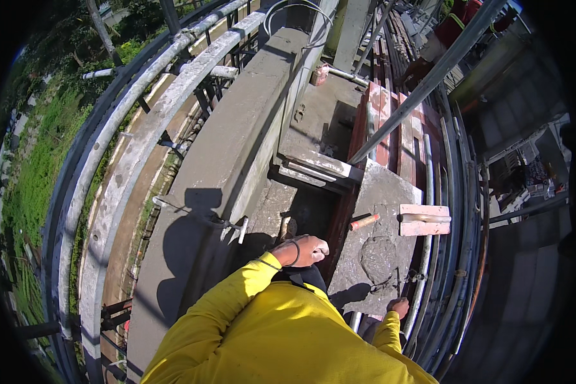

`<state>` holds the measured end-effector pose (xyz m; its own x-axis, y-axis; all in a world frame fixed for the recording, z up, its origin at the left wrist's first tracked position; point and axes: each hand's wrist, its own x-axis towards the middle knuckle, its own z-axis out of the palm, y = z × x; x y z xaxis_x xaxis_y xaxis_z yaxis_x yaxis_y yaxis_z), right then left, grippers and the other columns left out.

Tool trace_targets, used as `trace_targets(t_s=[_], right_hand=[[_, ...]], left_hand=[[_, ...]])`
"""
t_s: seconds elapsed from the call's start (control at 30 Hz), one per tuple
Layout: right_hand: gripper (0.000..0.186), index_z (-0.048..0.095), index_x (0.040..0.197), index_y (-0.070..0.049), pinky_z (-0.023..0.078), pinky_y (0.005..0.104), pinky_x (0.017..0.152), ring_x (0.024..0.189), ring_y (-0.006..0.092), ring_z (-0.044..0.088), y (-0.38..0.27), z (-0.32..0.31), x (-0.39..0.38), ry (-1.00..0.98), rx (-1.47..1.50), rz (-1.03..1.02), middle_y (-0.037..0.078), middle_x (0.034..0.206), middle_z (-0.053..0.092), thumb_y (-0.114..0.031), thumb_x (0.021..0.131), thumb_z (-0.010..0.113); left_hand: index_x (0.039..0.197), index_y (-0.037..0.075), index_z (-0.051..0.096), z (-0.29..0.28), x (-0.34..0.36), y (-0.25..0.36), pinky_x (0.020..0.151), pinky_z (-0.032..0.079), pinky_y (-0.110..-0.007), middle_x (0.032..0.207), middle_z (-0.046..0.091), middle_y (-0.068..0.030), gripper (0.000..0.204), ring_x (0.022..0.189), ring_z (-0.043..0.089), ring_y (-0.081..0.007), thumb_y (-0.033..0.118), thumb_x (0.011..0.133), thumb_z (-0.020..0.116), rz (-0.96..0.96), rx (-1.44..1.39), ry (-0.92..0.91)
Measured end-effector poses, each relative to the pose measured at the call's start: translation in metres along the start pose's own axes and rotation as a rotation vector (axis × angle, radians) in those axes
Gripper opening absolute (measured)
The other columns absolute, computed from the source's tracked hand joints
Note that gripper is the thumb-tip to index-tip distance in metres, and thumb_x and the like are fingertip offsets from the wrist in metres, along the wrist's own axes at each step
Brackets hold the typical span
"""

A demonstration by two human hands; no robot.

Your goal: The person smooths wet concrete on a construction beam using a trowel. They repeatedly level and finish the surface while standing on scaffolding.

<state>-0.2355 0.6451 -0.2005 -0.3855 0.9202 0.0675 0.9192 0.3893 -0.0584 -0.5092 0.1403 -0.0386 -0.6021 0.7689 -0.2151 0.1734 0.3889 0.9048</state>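
My left hand is curled into a fist in front of my body, with a dark cord round the wrist. Nothing shows sticking out of it. At the near right edge of a mortar-smeared board, my right hand has its fingers bent. A thin dark rod stands just beyond that hand, and I cannot tell whether it is gripped. A heap of wet mortar lies on the board. Farther up are a short orange cylinder and a pinkish hand float, the float overlapping the board's right edge.
A grey plastered wall ledge runs along my left, with a curved railing beyond it and greenery below. Metal pipes line the right. A slanting pole crosses above reddish planks. Another person is at the far right.
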Motion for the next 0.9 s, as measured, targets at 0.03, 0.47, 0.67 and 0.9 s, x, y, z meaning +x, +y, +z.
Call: trace_targets(t_s=[0.03, 0.47, 0.67, 0.9], right_hand=[[0.026, 0.069, 0.112, -0.006, 0.054, 0.0545, 0.089, 0.101, 0.0435, 0.068, 0.017, 0.007, 0.008, 0.027, -0.007, 0.015, 0.021, 0.111, 0.072, -0.025, 0.1, 0.054], [0.012, 0.063, 0.108, -0.009, 0.053, 0.0261, 0.063, 0.066, 0.0109, 0.061, -0.29, -0.142, -0.088, -0.808, 1.521, -0.151, -0.001, 0.079, 0.063, -0.02, 0.107, 0.057], [0.015, 0.064, 0.11, -0.007, 0.055, 0.0292, 0.079, 0.082, 0.0143, 0.067, -0.467, -0.191, -0.16, -1.444, 1.6, -0.376, 0.004, 0.092, 0.069, -0.02, 0.108, 0.058], [0.026, 0.073, 0.109, 0.002, 0.049, 0.0241, 0.073, 0.079, 0.0053, 0.059, -0.581, -0.195, -0.14, -1.247, 1.105, -0.891, -0.002, 0.089, 0.069, -0.021, 0.106, 0.062]], left_hand=[[0.116, 0.004, 0.072, 0.001, 0.004, 0.001, 0.095, 0.054, -0.044, 0.111, 0.075, -0.0196, 0.028, 0.106, 0.071, -0.0374, 0.017, 0.093, 0.062, 0.03, -0.021, -0.002], [0.118, -0.001, 0.07, -0.059, -0.007, 0.037, 0.094, 0.055, -0.039, 0.111, 0.075, -0.0194, 0.035, 0.105, 0.072, -0.0332, 0.028, 0.1, 0.063, 0.038, -0.08, 0.264], [0.114, -0.002, 0.07, -0.094, 0.033, 0.033, 0.084, 0.056, -0.041, 0.104, 0.075, -0.0216, 0.036, 0.096, 0.073, -0.0363, 0.03, 0.1, 0.066, 0.037, -0.164, 0.948], [0.103, 0.001, 0.069, -0.163, 0.057, 0.005, 0.069, 0.053, -0.036, 0.085, 0.071, -0.0128, 0.021, 0.075, 0.069, -0.0236, 0.02, 0.096, 0.067, -0.127, -0.087, 1.156]])
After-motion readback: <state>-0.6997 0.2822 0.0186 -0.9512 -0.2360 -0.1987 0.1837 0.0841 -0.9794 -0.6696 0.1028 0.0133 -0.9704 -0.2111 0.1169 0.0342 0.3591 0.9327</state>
